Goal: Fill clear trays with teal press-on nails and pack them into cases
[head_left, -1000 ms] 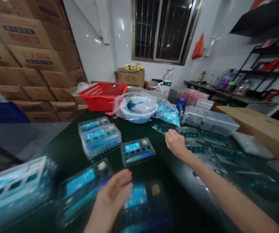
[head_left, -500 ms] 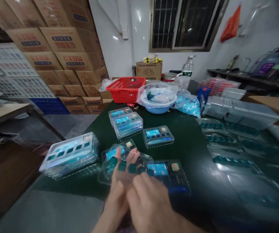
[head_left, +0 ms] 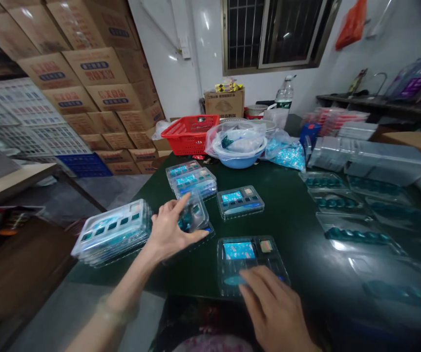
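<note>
My left hand (head_left: 174, 227) reaches over a clear plastic blister tray (head_left: 199, 210) with dark teal pieces. Thumb and forefinger are spread apart along that tray, which lies tilted on another tray (head_left: 210, 232); the other fingers are curled. At the front, my right hand (head_left: 272, 305) hovers at the near edge of an open compartment tray (head_left: 221, 266), thumb apart from bent fingers. In that tray are a blue patterned packet (head_left: 239, 250), a small beige square (head_left: 265, 246) and a blue-handled item (head_left: 234, 280) near my fingertips. Whether the fingertips touch it is unclear.
Stacked filled trays stand left (head_left: 113, 230) and further back (head_left: 196, 181). One filled tray (head_left: 240, 201) lies mid-table. Behind are a red basket (head_left: 190, 139), a blue basin (head_left: 240, 159) and a bag of blue packets (head_left: 287, 156). Clear trays with teal pieces (head_left: 357, 234) line the right.
My hands, together over the clear blister tray before, have parted. The left has moved forward and left with that tray; the right has moved right to the front tray.
</note>
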The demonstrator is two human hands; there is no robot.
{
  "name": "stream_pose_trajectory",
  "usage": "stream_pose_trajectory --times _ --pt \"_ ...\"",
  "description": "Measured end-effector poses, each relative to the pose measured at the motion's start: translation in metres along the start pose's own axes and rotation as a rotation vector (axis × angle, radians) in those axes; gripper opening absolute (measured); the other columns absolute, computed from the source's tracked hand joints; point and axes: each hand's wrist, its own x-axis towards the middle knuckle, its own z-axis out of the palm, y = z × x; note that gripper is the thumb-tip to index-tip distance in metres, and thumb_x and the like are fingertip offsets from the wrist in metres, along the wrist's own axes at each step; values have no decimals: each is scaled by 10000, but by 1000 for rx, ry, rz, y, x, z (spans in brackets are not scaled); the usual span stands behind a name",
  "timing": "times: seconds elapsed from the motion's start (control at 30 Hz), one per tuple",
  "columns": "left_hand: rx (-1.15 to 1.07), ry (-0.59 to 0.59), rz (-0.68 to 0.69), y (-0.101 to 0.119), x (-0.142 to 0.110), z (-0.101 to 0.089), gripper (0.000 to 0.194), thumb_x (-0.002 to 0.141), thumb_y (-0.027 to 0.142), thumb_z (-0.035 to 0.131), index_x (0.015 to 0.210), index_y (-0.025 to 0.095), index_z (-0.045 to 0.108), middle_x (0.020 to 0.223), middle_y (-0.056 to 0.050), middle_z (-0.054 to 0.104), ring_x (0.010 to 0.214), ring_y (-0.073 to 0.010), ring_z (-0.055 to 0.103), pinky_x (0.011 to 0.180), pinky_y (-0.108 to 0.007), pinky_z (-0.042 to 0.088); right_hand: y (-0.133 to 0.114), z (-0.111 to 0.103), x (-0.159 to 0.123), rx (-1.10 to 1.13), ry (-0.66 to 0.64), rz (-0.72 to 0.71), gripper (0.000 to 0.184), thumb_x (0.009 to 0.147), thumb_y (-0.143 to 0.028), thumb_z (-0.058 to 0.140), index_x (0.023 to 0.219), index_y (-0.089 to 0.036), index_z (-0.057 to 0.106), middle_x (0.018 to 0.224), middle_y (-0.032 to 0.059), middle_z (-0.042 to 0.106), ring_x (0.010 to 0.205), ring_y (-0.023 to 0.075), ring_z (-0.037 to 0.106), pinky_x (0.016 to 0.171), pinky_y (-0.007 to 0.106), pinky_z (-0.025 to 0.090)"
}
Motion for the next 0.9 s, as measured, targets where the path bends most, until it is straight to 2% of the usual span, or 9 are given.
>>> stream_pose_trajectory --times 0.1,0.23,0.37,0.6,0.7,0.8,0.9 --pt "461 -112 29 -10 4 23 898 476 604 614 1267 274 349 1104 -139 449 1008 -359 398 798 -511 289 13 1 -13 5 -27 53 214 808 -162 443 991 -198 550 822 42 574 711 147 562 609 258 437" --pt "660 -221 13 -24 6 38 959 446 702 539 1266 244 346 1056 -160 454 955 -359 410 744 -473 305 24 3 -23 0 -67 89 200 817 -181 424 971 -211 547 796 37 571 668 142 566 560 244 437" --pt "683 -259 15 -32 6 43 961 463 768 441 1267 253 334 1046 -156 458 938 -353 415 735 -464 297 29 4 -25 -5 -101 109 194 823 -195 407 956 -217 546 792 34 569 673 145 572 568 245 446" --pt "685 -265 72 -39 1 57 985 515 775 367 1307 201 250 1220 -209 338 1075 -404 309 787 -508 239 30 7 -24 50 -154 144 190 827 -194 402 938 -220 554 767 22 561 649 132 563 567 238 439" --pt "676 -280 79 -39 3 56 900 574 727 371 1299 202 270 1188 -199 368 1030 -377 363 775 -482 256 29 4 -22 116 -105 141 186 822 -176 417 948 -210 551 772 23 562 673 128 564 593 235 445" --pt "655 -296 78 -37 5 50 833 588 655 443 1287 228 292 1096 -159 436 969 -340 413 751 -433 285 33 -4 -21 151 -35 120 196 812 -156 437 972 -188 545 778 33 566 673 125 565 593 226 450" --pt "613 -301 79 -24 7 41 801 591 581 493 1288 243 289 1015 -121 476 916 -306 443 732 -397 302 41 -13 -26 150 29 118 200 806 -143 445 980 -165 542 774 43 566 669 125 564 586 219 454"
